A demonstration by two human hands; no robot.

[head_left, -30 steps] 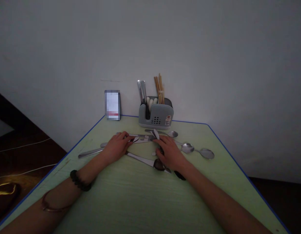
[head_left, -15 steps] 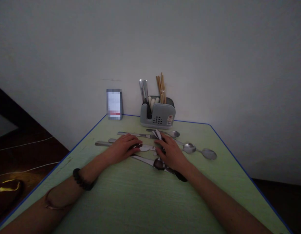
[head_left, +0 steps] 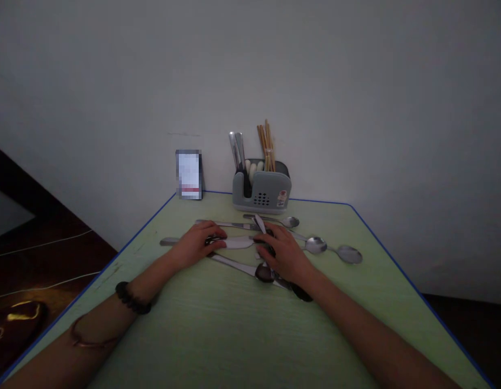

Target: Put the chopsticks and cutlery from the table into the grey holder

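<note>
A table knife (head_left: pixel 239 242) lies crosswise between my hands, its shiny blade pointing right. My left hand (head_left: pixel 197 241) is closed on its left part, fingers curled over it. The fingers of my right hand (head_left: pixel 285 249) are bent around a slim piece of metal cutlery (head_left: pixel 259 222), whose end sticks up past the fingertips; its kind is hidden. They also come close to the blade's tip; whether they touch it I cannot tell. Nearer me lies a spoon (head_left: pixel 265 273) with a dark-looking bowl, its handle running left. Another spoon (head_left: pixel 316 245) shows beyond my right hand.
At the wall stands a grey cutlery holder (head_left: pixel 270 189) with upright metal handles, white spoon handles and chopsticks (head_left: pixel 266 146). A phone (head_left: pixel 189 174) leans left of it. More spoons (head_left: pixel 349 254) and cutlery (head_left: pixel 229 224) lie on the green table (head_left: pixel 234 335) with blue edging.
My left hand has shifted left with the knife, and more of the blade shows between my hands. My right hand has hardly moved.
</note>
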